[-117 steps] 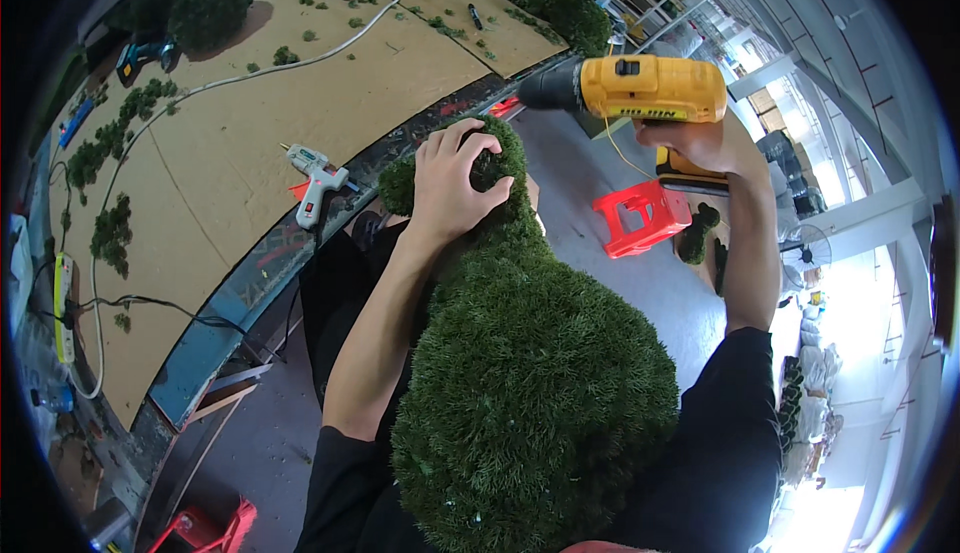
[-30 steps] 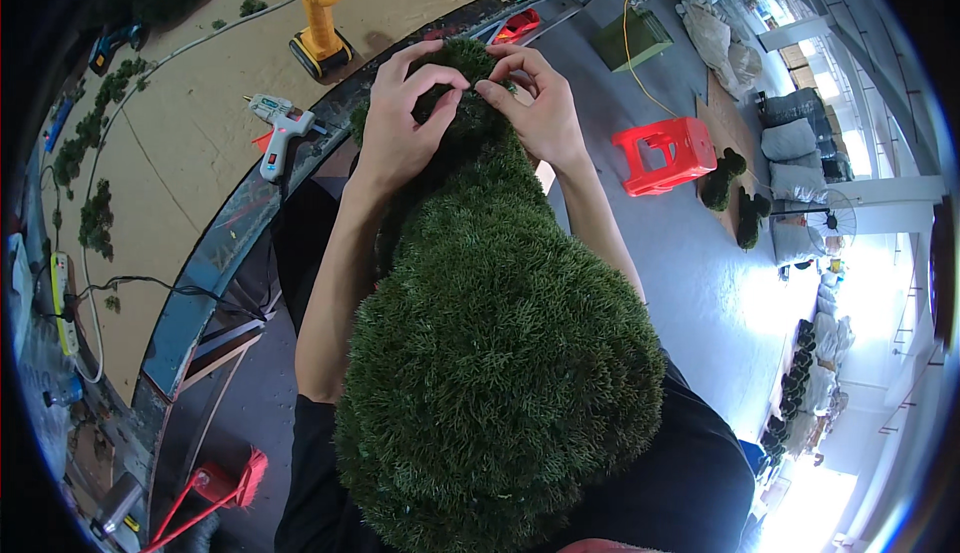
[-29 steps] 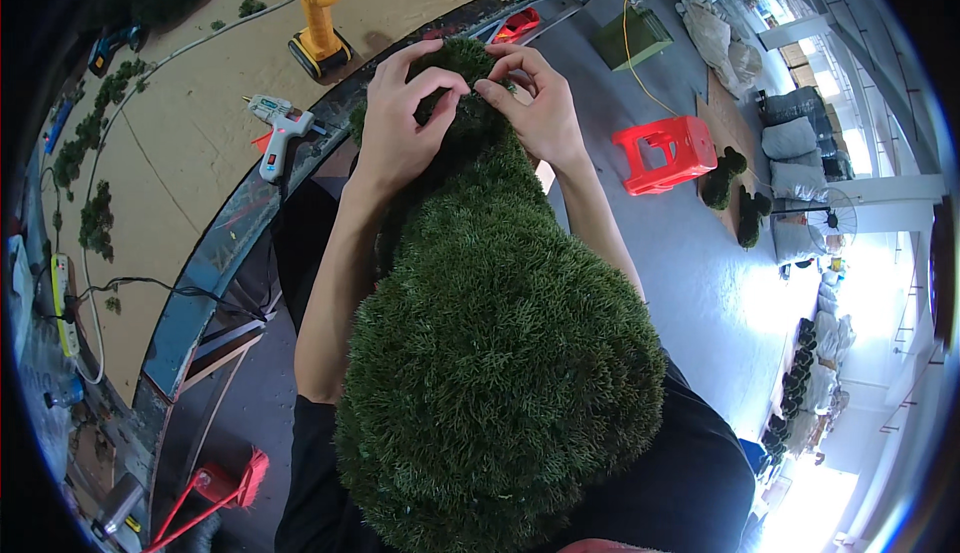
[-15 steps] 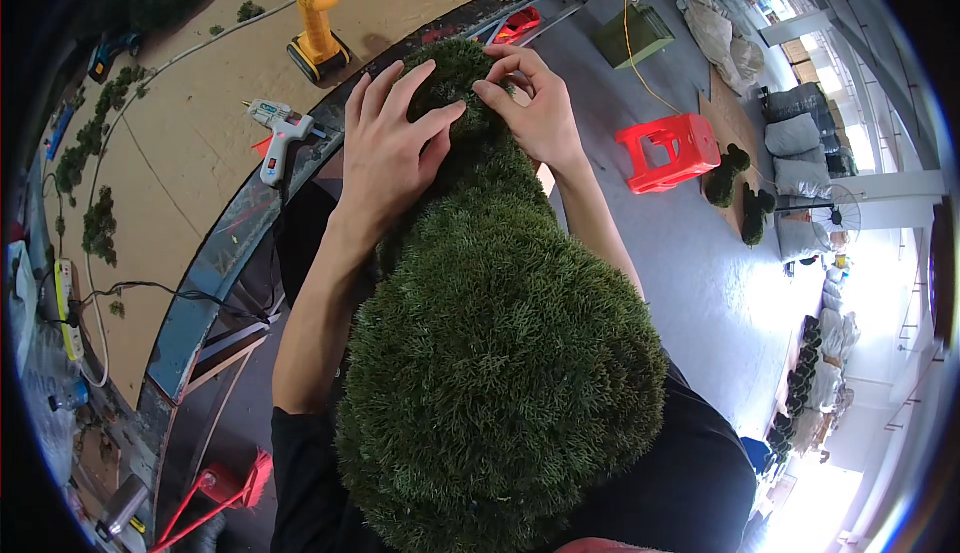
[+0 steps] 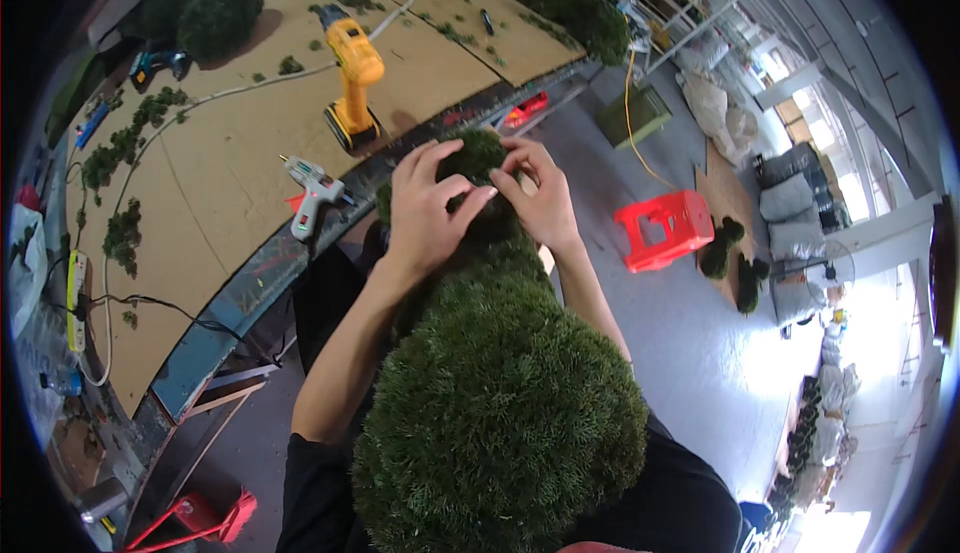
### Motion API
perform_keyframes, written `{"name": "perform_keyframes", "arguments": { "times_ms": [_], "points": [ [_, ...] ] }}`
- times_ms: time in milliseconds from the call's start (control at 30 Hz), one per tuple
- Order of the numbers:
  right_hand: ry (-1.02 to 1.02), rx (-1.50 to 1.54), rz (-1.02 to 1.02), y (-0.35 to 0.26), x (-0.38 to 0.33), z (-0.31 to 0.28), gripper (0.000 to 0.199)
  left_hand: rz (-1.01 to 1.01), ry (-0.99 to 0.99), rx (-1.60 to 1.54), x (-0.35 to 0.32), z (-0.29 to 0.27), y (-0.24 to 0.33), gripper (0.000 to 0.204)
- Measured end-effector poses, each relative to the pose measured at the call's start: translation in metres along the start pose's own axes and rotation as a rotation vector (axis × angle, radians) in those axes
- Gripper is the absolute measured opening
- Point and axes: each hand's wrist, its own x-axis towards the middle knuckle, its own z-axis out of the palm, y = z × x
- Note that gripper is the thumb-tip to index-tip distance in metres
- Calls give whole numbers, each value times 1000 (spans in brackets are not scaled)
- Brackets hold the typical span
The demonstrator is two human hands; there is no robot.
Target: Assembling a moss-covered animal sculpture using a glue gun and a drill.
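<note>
A bushy dark green artificial topiary (image 5: 500, 403) lies against my body, its big rounded end toward me and a narrower part reaching away toward the table edge. At that far end my left hand (image 5: 430, 208) curls its fingers and thumb around the foliage. Facing it, my right hand (image 5: 545, 198) bends thumb and forefinger together in a pinch on the same tuft. Whether a small loose piece sits between the fingertips is too small to tell. A white glue gun (image 5: 316, 199) rests on the table edge, left of my left hand.
On the brown-topped table (image 5: 240, 163) stand a yellow cordless drill (image 5: 355, 78), green sprigs (image 5: 123, 238), a power strip (image 5: 76, 298) and a cable. A red stool (image 5: 668, 231) is on the floor at right. A red broom (image 5: 235, 518) and dustpan lie lower left.
The view has tilted, so the table and my hands appear lower and more of the far table shows. My left hand's spread fingers have drawn in closer on the foliage.
</note>
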Motion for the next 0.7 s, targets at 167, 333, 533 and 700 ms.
{"name": "perform_keyframes", "arguments": {
  "times_ms": [167, 333, 533, 700],
  "points": [
    [-9, -45, 16, -10, 1, -7, 15, -4, -34, -78, 10, 2, 2, 20],
    [-13, -80, 106, -15, 2, -6, 15, -19, -70, -47, 9, -2, 0, 19],
    [-15, -75, 103, -18, 5, -8, 15, 154, -6, 135, 10, 0, 0, 20],
    [-7, -94, 73, -10, 7, -8, 16, 199, 17, 151, 9, -1, -2, 21]
  ]
}}
